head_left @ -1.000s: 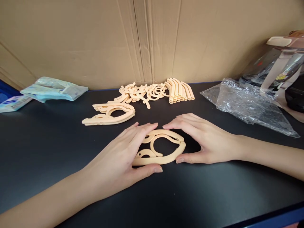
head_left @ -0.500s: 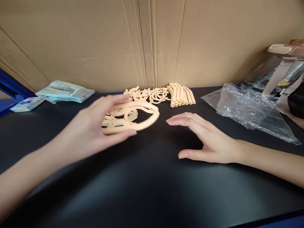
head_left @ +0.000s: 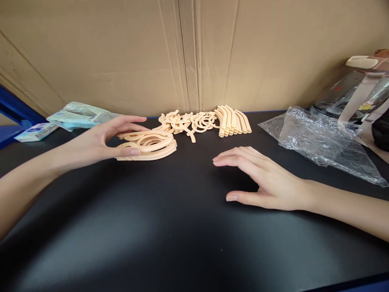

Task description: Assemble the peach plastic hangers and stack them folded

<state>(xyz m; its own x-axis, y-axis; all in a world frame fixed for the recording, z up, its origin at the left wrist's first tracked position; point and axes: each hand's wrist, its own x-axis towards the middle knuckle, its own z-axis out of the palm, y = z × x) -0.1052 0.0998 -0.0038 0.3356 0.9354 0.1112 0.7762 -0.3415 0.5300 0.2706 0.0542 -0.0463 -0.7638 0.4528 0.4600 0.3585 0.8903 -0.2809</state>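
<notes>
Black tabletop (head_left: 194, 227) before brown cardboard (head_left: 121, 52). At right, crumpled clear plastic bag (head_left: 319, 138) beside transparent jug (head_left: 340, 95). Right hand (head_left: 261, 178) open wide, well apart from the hangers. Left hand (head_left: 105, 140) spread around the left end of a beige folding-hanger stack (head_left: 158, 152), thumb in front, fingers behind; cannot tell whether gripping. Behind, on the tabletop, loose curved hanger parts (head_left: 199, 122), then neatly bundled hanger arms (head_left: 232, 121).

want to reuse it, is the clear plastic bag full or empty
Empty, it seems: the plastic bag lies flat and crumpled, nothing visible inside.
</notes>
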